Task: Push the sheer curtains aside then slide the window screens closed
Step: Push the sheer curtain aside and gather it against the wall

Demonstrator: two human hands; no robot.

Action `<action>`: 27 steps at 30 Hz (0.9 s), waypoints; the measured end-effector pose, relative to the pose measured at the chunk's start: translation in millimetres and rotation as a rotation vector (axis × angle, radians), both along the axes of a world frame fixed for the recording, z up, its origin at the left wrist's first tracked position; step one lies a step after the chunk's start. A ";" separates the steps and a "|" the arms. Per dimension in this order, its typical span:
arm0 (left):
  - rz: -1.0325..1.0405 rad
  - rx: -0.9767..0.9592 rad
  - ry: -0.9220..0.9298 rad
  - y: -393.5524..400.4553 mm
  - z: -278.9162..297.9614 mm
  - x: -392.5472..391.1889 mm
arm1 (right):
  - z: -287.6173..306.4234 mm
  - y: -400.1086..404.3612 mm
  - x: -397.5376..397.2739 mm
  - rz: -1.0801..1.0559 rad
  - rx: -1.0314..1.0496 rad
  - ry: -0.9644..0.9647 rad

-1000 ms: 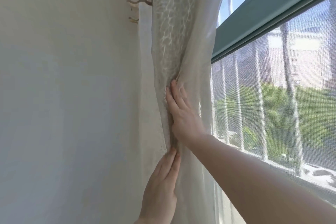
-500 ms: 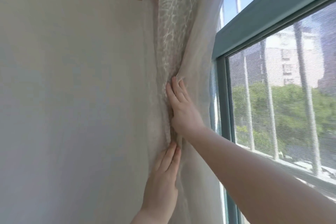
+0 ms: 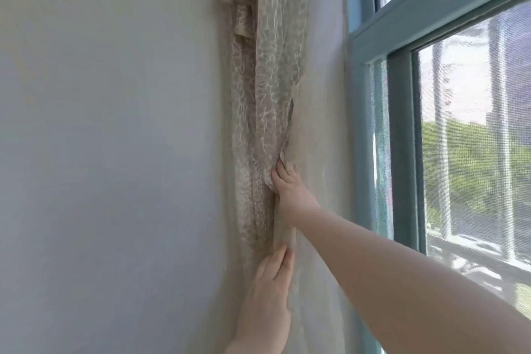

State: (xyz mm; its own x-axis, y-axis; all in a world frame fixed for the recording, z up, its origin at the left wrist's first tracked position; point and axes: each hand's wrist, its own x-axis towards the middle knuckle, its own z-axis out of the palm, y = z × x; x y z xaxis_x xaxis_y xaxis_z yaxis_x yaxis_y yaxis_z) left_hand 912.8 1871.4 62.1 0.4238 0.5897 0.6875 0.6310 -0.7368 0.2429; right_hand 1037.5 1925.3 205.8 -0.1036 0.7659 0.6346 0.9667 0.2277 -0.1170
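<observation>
Sheer crackle-patterned cloth curtains (image 3: 273, 89) — fine mesh screen (image 3: 471, 135), matt teal frame (image 3: 402, 152)

The sheer curtain (image 3: 270, 100) is bunched tighter vs. the wall (image 3: 109, 152) now. More of the teal window frame (image 3: 402, 146) & its upright post shows.

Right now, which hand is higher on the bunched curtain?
The right hand, fingers pushed into the patterned curtain; the left hand presses flat below it.

Left hand (image 3: 267, 293), right hand (image 3: 293, 192): fingers straight, pressing.
</observation>
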 end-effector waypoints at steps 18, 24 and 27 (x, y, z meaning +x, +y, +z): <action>-0.022 -0.088 -0.111 -40.9 -23.0 4.4 | -21.8 -71.9 -2.6 0.037 0.003 0.039; -0.023 -0.062 -0.148 -84.5 -27.4 8.5 | -41.0 -130.0 3.0 0.040 0.032 0.018; 0.003 -0.036 -0.159 -108.7 -29.6 11.3 | -49.8 -159.5 10.6 0.009 0.023 0.018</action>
State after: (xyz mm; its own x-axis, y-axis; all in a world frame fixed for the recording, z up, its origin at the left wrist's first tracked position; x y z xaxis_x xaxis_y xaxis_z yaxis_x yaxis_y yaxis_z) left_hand 924.1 1762.7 32.4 0.3095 0.6166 0.7239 0.5849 -0.7237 0.3663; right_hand 1048.1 1765.8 156.1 -0.0991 0.7504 0.6535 0.9624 0.2393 -0.1289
